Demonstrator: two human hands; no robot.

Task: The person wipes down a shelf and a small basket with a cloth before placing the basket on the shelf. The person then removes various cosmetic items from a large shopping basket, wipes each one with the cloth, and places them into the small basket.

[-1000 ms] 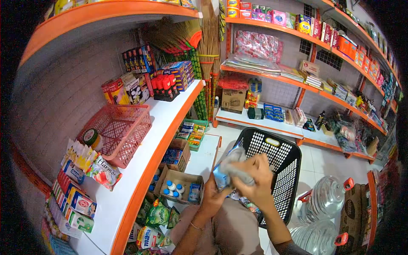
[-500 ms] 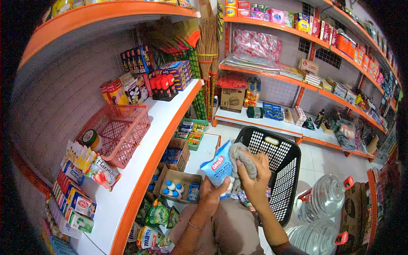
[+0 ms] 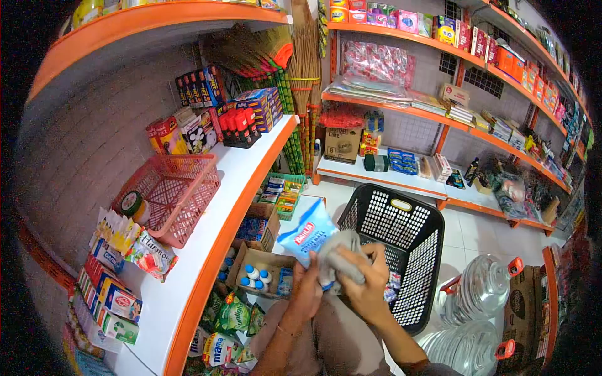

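Observation:
My left hand (image 3: 305, 289) grips the lower part of a blue and white pack of moth balls (image 3: 307, 233), tilted in front of my lap. In my right hand (image 3: 370, 276) a grey cloth (image 3: 338, 255) is bunched up and pressed against the pack's lower right face, hiding part of its print. Just beyond my hands stands a black perforated basket (image 3: 434, 250), with a few small packets (image 3: 392, 285) lying in it.
On the left shelf (image 3: 232, 182) stand a pink basket (image 3: 210, 188) and several boxes. Below it, a carton (image 3: 241, 279) holds blue-capped bottles (image 3: 252, 273). Large clear water jugs (image 3: 476, 288) stand at right. A low white shelf (image 3: 389, 178) runs along the back.
The cloth has moved down and left across the face of the moth ball pack. The pack has shifted slightly left and tilted more. More of the black basket's inside now shows.

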